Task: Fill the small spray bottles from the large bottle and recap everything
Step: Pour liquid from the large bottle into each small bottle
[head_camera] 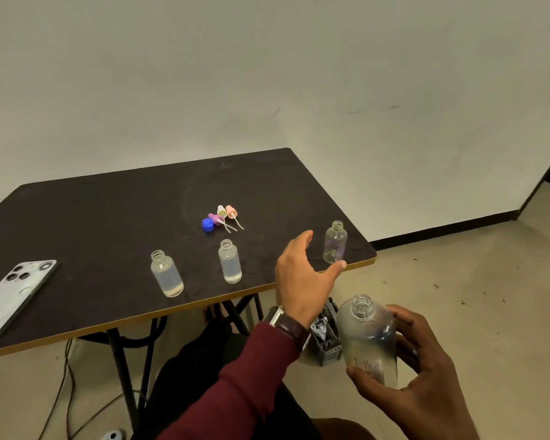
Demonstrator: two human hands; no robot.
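The left hand (302,274) is spreading wide, holding nothing, and the empty small bottle (335,242) is standing tall just to its right by the table (108,217) corner. Lower right, the right hand (419,376) is wrapping around the big bottle (369,341), mouth pointing up.

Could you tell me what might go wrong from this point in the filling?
1. The empty small bottle stands close to the table edge; the reaching left hand might knock it off.
2. The uncapped large bottle, held by the right hand off the table, could spill on the floor.
3. Two filled bottles stand open and could tip.
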